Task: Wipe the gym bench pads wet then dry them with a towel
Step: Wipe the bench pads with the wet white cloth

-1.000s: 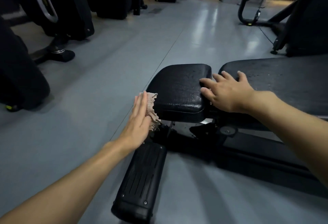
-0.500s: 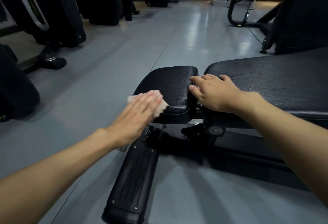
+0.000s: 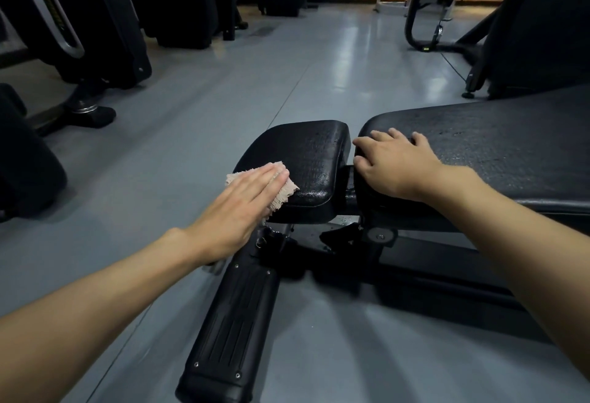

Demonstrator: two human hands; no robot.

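Observation:
A black gym bench stands low in front of me, with a small seat pad on the left and a long back pad on the right. Both pads glisten with droplets. My left hand lies flat, fingers together, pressing a beige cloth onto the seat pad's near-left corner. The cloth is mostly hidden under the palm. My right hand rests on the near end of the back pad, its fingers spread and curled over the edge, holding nothing.
The bench's black foot bar juts toward me across the grey floor. Dark gym machines stand at the left and back. Another machine frame rises at the right.
My left hand turned from the seat pad's side face onto its top, sliding the cloth along the near-left corner. My right hand shifted from the seat pad's edge onto the back pad's end.

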